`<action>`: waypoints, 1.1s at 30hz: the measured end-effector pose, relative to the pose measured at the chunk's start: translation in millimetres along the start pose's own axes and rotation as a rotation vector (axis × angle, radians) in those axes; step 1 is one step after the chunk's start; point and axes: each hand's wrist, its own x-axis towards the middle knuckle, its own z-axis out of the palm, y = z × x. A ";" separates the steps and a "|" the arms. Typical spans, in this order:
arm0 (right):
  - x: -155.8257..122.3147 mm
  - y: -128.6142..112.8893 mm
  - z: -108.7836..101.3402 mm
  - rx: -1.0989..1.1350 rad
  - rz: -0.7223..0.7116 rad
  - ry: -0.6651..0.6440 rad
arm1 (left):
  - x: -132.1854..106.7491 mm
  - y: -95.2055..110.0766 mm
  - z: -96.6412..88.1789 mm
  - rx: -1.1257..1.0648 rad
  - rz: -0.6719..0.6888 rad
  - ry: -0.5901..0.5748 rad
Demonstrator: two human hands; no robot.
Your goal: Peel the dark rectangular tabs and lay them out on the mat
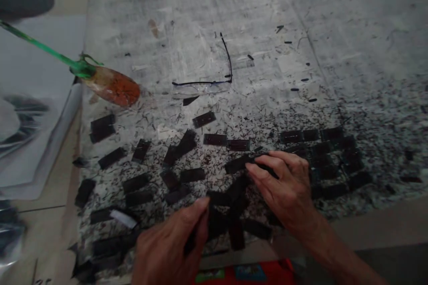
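a black rectangular strip (236,164) on the littered bench (368,31) is touched by the open right hand (281,187), while the curled left hand (170,245) is held among further strips (217,225), any grip being indiscernible.

Flat black rectangular strips (216,139) lie spread across the near half of the bench (187,18), none quite alike in angle. On the left they sit loose and apart, turned every which way. On the right they crowd into rough rows, many edge to edge. Near the middle, several overlap in an untidy heap, some running toward the near edge. One strip lies under the fingertips (254,167) of the right hand (284,191), while the left hand (172,247) sits just beside the heap, a dark piece against it; whether it is gripped, I cannot tell.
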 end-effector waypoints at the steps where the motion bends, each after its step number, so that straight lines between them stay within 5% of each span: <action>1: 0.8 1.0 0.1 -0.002 -0.010 -0.017 | 16.8 7.4 5.9 -0.041 0.050 0.005; 5: 4.1 3.9 0.5 -0.006 -0.028 -0.044 | 53.2 21.8 30.7 -0.061 0.063 0.033; 11: 7.1 5.0 1.6 0.006 -0.057 -0.091 | 57.5 19.6 51.3 -0.058 0.036 0.022; 33: 9.7 5.1 -1.4 0.003 -0.035 -0.088 | 61.5 22.3 52.6 -0.035 -0.004 -0.020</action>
